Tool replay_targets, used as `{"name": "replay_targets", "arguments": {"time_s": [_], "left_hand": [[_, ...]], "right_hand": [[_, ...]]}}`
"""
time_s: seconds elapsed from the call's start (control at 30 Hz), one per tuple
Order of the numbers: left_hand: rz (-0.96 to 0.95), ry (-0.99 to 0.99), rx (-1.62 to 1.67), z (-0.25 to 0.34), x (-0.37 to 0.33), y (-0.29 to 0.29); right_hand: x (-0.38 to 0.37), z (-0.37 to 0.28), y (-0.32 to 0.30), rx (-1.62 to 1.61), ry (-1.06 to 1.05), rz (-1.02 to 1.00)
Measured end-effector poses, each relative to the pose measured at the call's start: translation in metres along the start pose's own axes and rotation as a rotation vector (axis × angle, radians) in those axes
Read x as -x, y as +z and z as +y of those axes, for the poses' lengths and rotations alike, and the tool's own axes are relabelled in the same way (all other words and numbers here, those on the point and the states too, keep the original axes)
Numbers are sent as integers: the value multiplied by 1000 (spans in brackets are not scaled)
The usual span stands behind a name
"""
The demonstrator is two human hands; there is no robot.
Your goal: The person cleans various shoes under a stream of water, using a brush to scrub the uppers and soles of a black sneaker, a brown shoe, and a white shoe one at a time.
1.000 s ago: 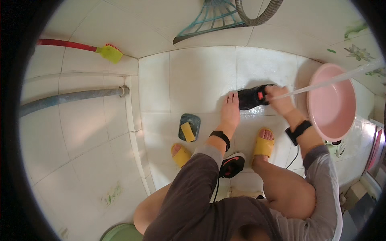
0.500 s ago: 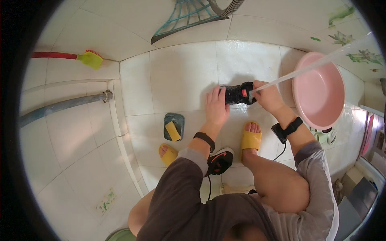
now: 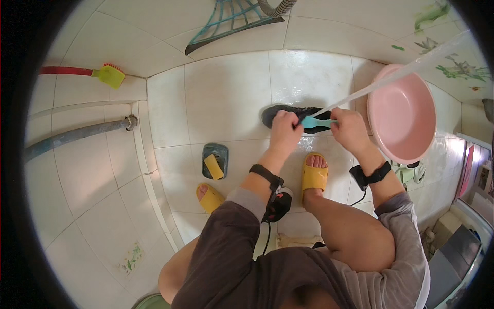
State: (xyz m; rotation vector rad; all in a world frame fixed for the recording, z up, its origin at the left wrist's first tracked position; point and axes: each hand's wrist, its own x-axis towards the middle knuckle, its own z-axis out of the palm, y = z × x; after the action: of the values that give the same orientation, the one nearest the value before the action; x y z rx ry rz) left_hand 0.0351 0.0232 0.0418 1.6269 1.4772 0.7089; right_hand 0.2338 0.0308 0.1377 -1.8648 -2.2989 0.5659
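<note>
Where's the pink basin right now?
In the head view, the pink basin is on the right side, near the tiled wall and just right of the right hand.

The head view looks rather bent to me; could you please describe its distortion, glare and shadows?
Head view: fisheye bending curves the floor tiles' far edge, inside a black rim; head view: wet glare whitens tiles beyond the black shoe; head view: soft shadow lies left of the pink basin; head view: the water stream shows as a pale streak.
</note>
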Motion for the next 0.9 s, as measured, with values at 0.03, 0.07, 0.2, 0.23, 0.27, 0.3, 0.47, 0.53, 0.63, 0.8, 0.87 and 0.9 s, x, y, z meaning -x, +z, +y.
{"name": "replay_targets", "arguments": {"time_s": [0.03,0.07,0.2,0.23,0.27,0.3,0.47,0.53,0.63,0.8,0.87,0.9], "left_hand": [[32,-86,41,-5,0,-4],[32,-88,40,-10,0,-6],[128,-44,-114,-12,0,-12],[111,-73,-60,-17,0,-12],[94,-101,-5,-21,-1,-12],[97,-102,-7,-25,0,-11],[122,-26,62,-31,-8,1],[130,-86,121,-43,-6,-7],[96,-110,154,-46,-3,-13],[93,15,1,-25,-8,-4],[86,-38,28,-31,-7,-3],[96,-48,17,-38,-5,-7]], "right_hand": [[-1,7,-5,-6,46,-40],[0,13,-10,-13,91,-81],[0,30,-27,38,195,-191],[-1,31,-27,38,193,-191],[-1,32,-27,5,203,-193],[-2,32,-26,-28,213,-195],[-9,2,53,-31,-29,-18],[-10,-20,52,-61,-36,-87],[-13,0,27,-110,78,-204],[-18,38,35,-88,137,-155],[-18,-3,65,75,-83,-185],[-17,-28,60,21,-72,-225]]}}
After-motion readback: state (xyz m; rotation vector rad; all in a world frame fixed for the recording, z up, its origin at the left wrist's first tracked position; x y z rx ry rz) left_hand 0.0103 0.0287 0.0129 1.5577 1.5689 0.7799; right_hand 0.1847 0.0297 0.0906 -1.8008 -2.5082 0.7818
